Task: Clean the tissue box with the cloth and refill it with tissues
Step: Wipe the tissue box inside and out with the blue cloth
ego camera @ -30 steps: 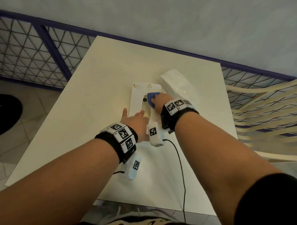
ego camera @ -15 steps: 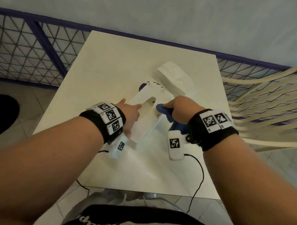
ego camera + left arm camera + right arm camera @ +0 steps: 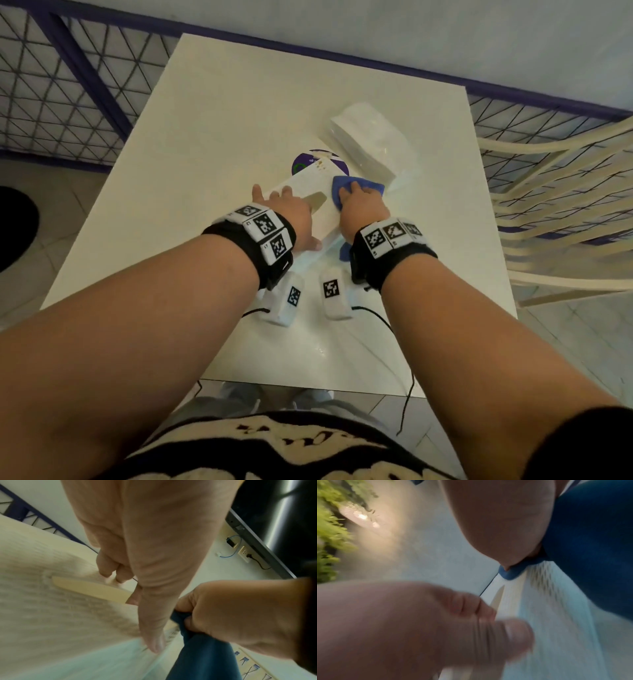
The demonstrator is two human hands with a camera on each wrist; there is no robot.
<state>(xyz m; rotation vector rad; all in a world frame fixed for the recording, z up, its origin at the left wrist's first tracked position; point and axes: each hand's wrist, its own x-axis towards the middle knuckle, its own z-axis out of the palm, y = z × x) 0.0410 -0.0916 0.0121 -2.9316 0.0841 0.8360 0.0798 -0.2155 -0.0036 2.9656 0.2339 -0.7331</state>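
The white tissue box [image 3: 310, 186] lies slantwise at the table's middle, its oval slot [image 3: 317, 202] facing up. My left hand [image 3: 287, 214] grips it across the top: fingers curl over the far edge and the thumb lies along the near side, as in the left wrist view [image 3: 137, 601]. My right hand [image 3: 359, 205] holds the bunched blue cloth [image 3: 340, 186] and presses it onto the box's right part. In the left wrist view the cloth [image 3: 202, 662] hangs from curled fingers. A wrapped pack of white tissues [image 3: 370, 144] lies just behind.
A round purple object [image 3: 303, 162] peeks out from under the box's far end. The white table [image 3: 239, 113] is bounded by a purple mesh railing [image 3: 68, 85] at the left and back. A cream slatted chair [image 3: 555, 192] stands close at the right. Black cables trail from my wrists.
My right hand has carried the cloth from the box's near right side up onto its top face. The left hand keeps its hold, and the box has settled lower on the table.
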